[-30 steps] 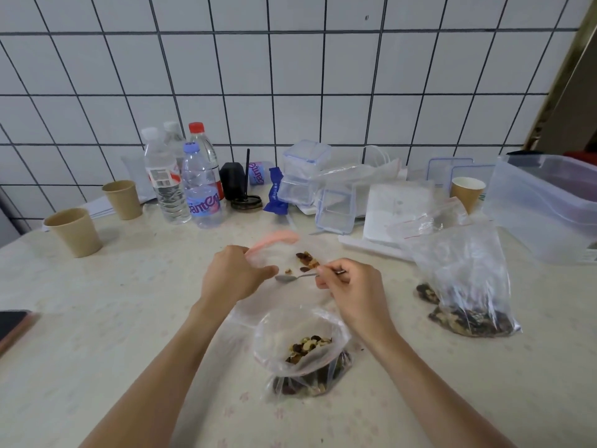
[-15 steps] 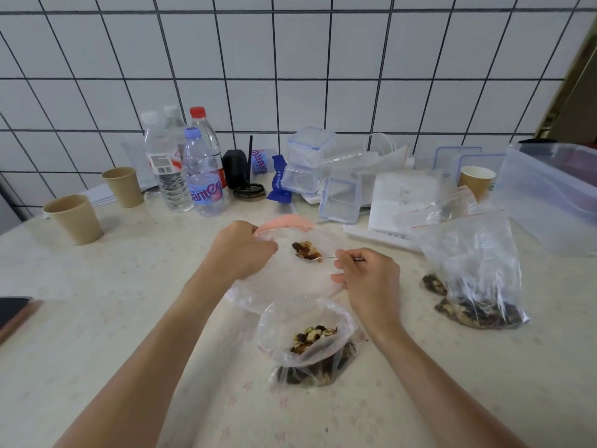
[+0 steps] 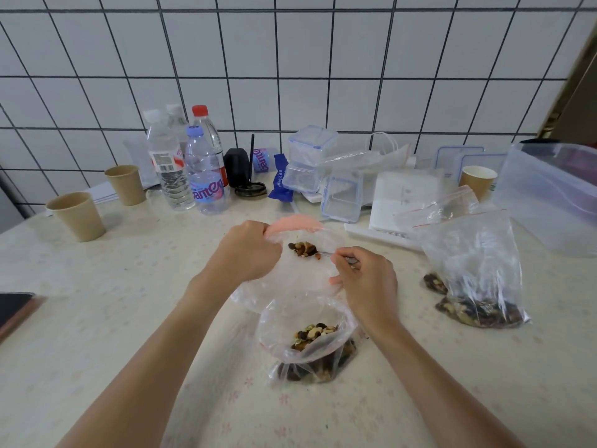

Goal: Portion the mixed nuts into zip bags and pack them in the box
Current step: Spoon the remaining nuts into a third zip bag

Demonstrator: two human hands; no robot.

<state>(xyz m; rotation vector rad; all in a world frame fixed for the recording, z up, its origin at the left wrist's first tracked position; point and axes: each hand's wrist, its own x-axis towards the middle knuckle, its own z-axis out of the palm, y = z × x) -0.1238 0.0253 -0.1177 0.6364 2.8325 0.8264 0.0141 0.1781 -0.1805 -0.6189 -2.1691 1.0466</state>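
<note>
My left hand point(image 3: 247, 253) grips the pink-edged mouth of a clear zip bag point(image 3: 292, 221) and holds it open above the table. My right hand point(image 3: 366, 279) pinches a metal spoon point(image 3: 324, 253) whose bowl carries mixed nuts point(image 3: 303, 248) inside that bag's mouth. In front of my hands stands an open clear bag of mixed nuts point(image 3: 311, 337). At the right lies a filled zip bag point(image 3: 475, 279) with nuts at its bottom. A large clear plastic box point(image 3: 549, 195) stands at the far right.
Several water bottles point(image 3: 202, 169) and two paper cups point(image 3: 77, 215) stand at the back left. Small clear lidded containers point(image 3: 339, 195), a white stack of bags point(image 3: 397, 202) and another paper cup point(image 3: 478, 179) crowd the back right. A dark phone point(image 3: 13, 308) lies at the left edge.
The spoon, empty a second ago beside the pink-edged bag, now carries nuts and sits in the bag's mouth. My left hand has spread that mouth wider.
</note>
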